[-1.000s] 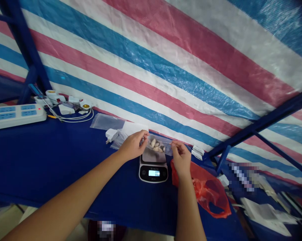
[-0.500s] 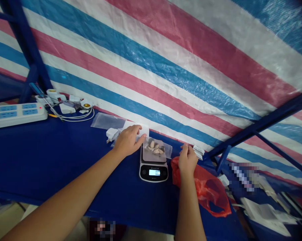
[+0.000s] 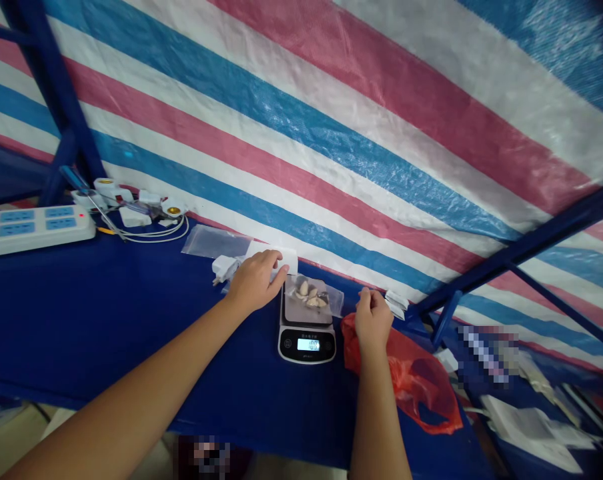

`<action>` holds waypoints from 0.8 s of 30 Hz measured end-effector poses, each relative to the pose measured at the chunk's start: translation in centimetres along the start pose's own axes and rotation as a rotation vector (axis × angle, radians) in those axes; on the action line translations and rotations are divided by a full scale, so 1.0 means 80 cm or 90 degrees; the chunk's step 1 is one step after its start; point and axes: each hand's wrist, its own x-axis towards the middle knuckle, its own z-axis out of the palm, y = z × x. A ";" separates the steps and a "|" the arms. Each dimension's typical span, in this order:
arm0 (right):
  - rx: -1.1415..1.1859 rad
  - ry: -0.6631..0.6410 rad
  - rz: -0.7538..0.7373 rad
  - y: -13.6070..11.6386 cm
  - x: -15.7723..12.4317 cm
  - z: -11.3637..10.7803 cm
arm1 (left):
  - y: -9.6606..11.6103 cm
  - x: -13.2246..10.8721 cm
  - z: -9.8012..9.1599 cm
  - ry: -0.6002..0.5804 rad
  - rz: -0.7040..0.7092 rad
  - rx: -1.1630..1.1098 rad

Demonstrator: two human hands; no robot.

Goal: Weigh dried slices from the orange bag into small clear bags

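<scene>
A kitchen scale (image 3: pixel 307 319) with a lit display stands on the blue table. On its plate lies a clear plastic bag (image 3: pixel 335 300) with several pale, shell-like pieces (image 3: pixel 311 296) inside. My left hand (image 3: pixel 256 279) is at the scale's left back corner, thumb and index finger apart, holding nothing. White paper (image 3: pixel 286 260) lies just behind its fingers. To the right of the scale, my right hand (image 3: pixel 373 319) is above a crumpled red plastic bag (image 3: pixel 416 380). Its fingers are curled in, and the fingertips are hidden, so I cannot see whether anything is between them.
At the left sits a white power strip (image 3: pixel 36 229), near a heap of white sockets and cable (image 3: pixel 146 212). A flat clear bag (image 3: pixel 216 241) and a white plug (image 3: pixel 224 267) lie by my left hand. Striped tarpaulin (image 3: pixel 301 153) and blue frame bars (image 3: pixel 521 243) rise behind.
The scale's display has gone from 0.0 to a reading that looks like 10 and a fraction. My right hand has shifted very slightly left; the left hand is nearly still.
</scene>
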 end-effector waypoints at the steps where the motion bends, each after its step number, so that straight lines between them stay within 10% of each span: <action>1: 0.000 -0.001 0.001 0.000 0.000 0.000 | 0.000 0.000 0.000 -0.001 0.001 0.000; 24: 0.147 -0.180 0.052 0.005 -0.002 0.021 | 0.013 -0.007 -0.003 -0.037 0.019 -0.022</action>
